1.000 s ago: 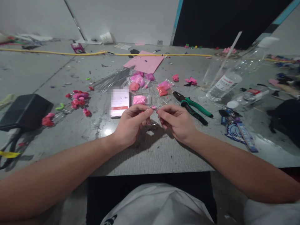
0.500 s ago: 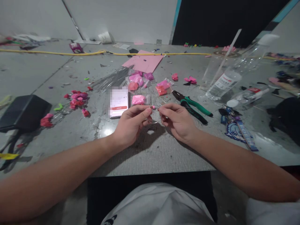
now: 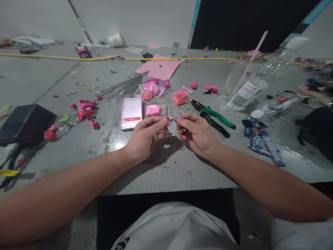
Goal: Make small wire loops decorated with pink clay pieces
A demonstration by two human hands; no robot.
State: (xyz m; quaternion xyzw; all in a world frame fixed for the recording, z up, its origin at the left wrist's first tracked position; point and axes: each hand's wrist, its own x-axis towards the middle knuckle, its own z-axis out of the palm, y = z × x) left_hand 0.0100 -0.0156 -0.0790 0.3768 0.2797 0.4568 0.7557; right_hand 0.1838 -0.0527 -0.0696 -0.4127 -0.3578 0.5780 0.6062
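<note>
Just above the table's near half, my left hand is closed in a pinch, thumb against forefinger, on a thin wire. A tiny pink piece of clay shows at its fingertips. My right hand faces it a short gap away, thumb and forefinger pinched on the wire too. Thin wire ends stick out beyond the right fingers, and a wire loop hangs between both hands. Fingers hide much of the wire. Behind the hands lies a clear bag of pink clay; pliers with green and black handles lie right of them.
A phone lies left of the clay bag. Grey wires, more clay bags and pink paper are farther back. Red-pink clay flowers and a black adapter sit left; bottles and a keychain right.
</note>
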